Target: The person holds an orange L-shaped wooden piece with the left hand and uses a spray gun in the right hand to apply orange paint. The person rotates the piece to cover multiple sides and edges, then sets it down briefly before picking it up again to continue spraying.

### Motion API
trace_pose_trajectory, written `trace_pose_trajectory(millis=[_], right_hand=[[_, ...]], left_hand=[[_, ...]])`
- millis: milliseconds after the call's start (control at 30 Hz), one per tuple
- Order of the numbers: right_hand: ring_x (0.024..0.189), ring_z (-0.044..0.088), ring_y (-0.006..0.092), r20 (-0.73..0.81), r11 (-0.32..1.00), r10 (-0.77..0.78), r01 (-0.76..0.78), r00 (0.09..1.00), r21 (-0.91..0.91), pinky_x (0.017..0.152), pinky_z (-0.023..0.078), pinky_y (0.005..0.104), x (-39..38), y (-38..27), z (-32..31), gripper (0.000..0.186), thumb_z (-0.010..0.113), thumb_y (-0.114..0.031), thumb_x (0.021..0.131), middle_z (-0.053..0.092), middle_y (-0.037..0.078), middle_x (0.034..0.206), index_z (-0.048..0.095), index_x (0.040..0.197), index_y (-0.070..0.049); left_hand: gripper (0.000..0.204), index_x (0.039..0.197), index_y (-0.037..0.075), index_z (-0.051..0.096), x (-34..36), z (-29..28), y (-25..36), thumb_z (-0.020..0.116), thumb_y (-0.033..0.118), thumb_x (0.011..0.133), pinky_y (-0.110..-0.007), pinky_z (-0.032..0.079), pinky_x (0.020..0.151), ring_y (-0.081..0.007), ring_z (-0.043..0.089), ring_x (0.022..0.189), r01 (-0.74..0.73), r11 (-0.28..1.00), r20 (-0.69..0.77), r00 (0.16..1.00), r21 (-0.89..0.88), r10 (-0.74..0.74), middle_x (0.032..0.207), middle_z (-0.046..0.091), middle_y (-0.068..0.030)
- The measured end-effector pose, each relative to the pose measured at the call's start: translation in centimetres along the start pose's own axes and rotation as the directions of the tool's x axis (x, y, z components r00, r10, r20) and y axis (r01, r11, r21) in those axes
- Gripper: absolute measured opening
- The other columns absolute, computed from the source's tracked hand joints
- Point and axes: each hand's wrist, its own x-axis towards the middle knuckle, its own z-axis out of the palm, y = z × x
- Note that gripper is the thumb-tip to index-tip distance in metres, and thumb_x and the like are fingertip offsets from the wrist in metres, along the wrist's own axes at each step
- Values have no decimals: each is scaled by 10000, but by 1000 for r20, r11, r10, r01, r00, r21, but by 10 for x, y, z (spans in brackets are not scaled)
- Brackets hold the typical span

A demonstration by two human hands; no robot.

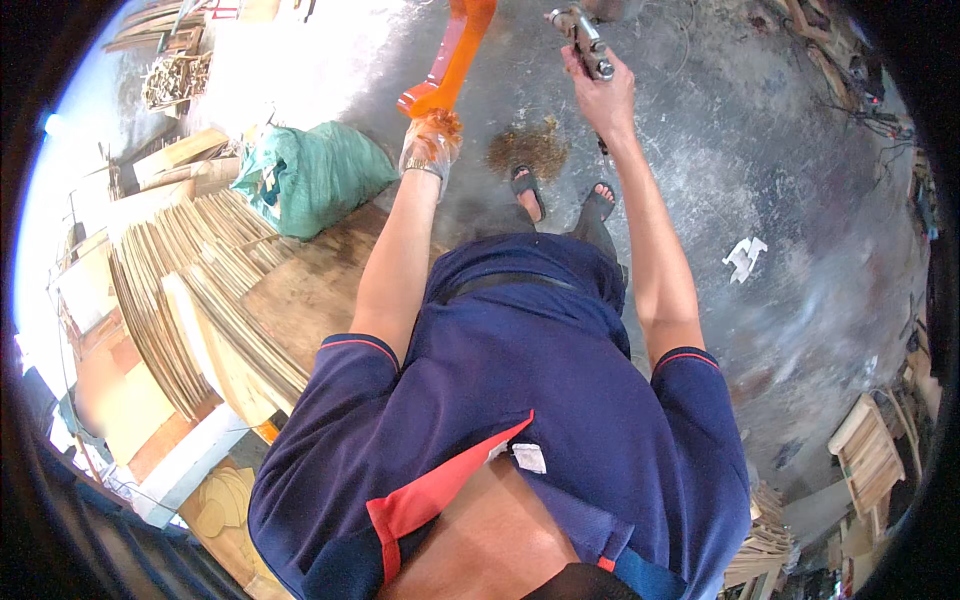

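Observation:
My left hand [430,145], in a clear plastic glove smeared with orange, grips the lower end of a glossy orange curved piece [455,65]. That piece rises out past the top edge, so its full shape is hidden. To the right, my right hand [605,95] is wrapped round a metal spray gun [585,45], whose head points up and to the left. A gap separates the gun from the orange piece. Whether a finger presses the trigger cannot be made out.
A brownish stain [528,148] marks the concrete floor ahead of my sandalled feet. At left a stuffed green sack [315,175] stands by stacked thin wooden strips [185,290]. White scraps [744,258] lie on the floor at right, and a slatted wooden piece [868,455] sits farther back.

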Motion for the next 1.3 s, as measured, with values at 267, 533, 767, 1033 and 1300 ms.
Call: trace_pose_trajectory(millis=[267,533,767,1033,1300], right_hand=[[598,568,176,158,985,107,-83,982,-151,616,485,374,-25,-5,1,290,744,-308,921,661,123,690,689,961,-26],[603,587,262,270,995,80,-62,959,-74,617,483,390,-62,6,19,327,748,-319,917,652,167,688,696,1004,-8],[572,585,299,377,997,70,-61,924,-36,611,478,405,-83,2,27,322,734,-317,921,633,192,668,697,1018,-12],[623,555,163,591,962,153,-256,792,93,637,492,378,-97,-22,30,367,725,-355,933,636,82,677,708,1044,-6],[637,657,275,452,980,197,-184,870,-74,667,521,398,-103,-15,43,403,741,-350,911,690,206,753,705,1100,5]], left_hand=[[274,1005,135,599,17,-5,6,464,371,1038,-360,462,537,-220,598,656,12,999,66,998,52,-16,793,633,-53],[261,1018,118,592,130,-95,4,482,353,1043,-357,485,557,-222,600,679,-880,-111,822,377,461,426,819,631,-53],[221,1012,120,589,120,-105,9,503,323,1035,-352,488,576,-231,586,686,-723,514,655,668,461,352,823,621,-53],[208,1026,133,605,31,-61,17,513,319,1018,-366,495,621,-225,594,746,-605,186,523,776,774,351,887,633,-42],[272,1138,161,593,28,-69,6,451,359,1017,-348,488,723,-222,609,915,-53,964,236,972,260,-10,1065,651,-34]])
